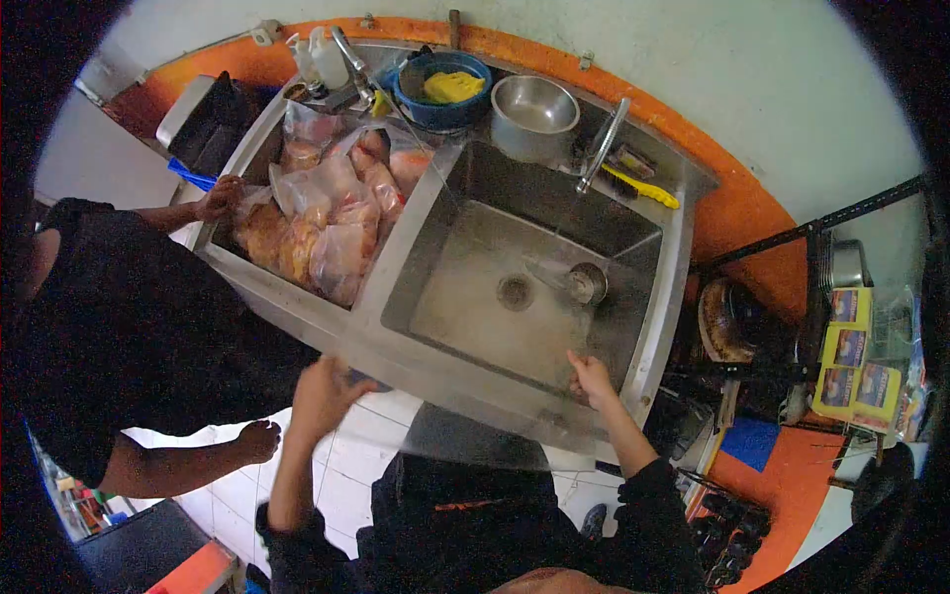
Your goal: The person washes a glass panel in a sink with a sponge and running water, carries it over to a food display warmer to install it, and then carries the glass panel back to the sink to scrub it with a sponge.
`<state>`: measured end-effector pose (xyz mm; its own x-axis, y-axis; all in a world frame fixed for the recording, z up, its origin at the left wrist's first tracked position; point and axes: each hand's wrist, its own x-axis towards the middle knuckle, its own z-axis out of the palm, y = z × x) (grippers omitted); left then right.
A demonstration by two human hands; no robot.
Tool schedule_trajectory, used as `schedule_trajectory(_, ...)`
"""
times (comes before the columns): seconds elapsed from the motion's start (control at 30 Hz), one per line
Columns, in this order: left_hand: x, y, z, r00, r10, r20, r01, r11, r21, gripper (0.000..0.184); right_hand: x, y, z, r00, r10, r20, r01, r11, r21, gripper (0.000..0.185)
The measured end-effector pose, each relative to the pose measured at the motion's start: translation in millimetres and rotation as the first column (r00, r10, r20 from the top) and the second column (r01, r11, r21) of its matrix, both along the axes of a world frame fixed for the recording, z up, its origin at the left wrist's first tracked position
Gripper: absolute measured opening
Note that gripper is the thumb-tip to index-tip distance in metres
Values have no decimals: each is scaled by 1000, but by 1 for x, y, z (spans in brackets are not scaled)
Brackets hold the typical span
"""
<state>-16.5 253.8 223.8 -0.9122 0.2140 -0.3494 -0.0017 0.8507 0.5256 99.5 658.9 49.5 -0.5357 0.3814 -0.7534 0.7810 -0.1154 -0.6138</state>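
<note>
My left hand (325,398) is in the air just in front of the steel sink's front edge (435,366), slightly blurred, with the thumb spread away from the fingers and nothing in it. Over the front right part of the right basin (475,342), my right hand (592,380) has one finger stretched out and the others partly curled; I see nothing in it. A round metal ladle (587,283) lies in that basin, right of the drain (514,290). Clear plastic bags of raw meat (332,208) fill the left basin.
A co-worker's hand (220,198) touches the left basin's outer rim. Behind the sink are a blue tub (440,111) with a yellow cloth, a steel pot (535,134), a faucet (604,147) and a yellow brush (643,188). A dark shelf rack (811,287) stands right.
</note>
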Motion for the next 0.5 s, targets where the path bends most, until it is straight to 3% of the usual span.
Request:
schedule_trajectory(0.1,-56,23,-7,983,-185,15,186,977,-107,57,8,11,12,1000,-21,4,22,998,-59,44)
schedule_trajectory(0.2,-109,53,-20,936,-341,-83,337,940,-58,59,14,17,9,993,-65,101,76,991,-109,45)
schedule_trajectory(0.27,-144,76,-29,881,-474,1,468,870,-153,62,14,21,3,983,-74,169,94,989,-111,45)
schedule_trajectory(0.3,-160,89,-30,838,-523,152,545,801,-249,63,17,21,1,982,-101,161,123,984,-133,46)
schedule_trajectory(0.47,-197,130,-25,841,-479,252,539,780,-317,69,14,36,-45,982,-161,101,182,950,-253,48)
schedule_trajectory(0.5,-204,134,-37,835,-474,281,546,774,-319,70,13,47,-66,993,-93,73,113,926,-360,45)
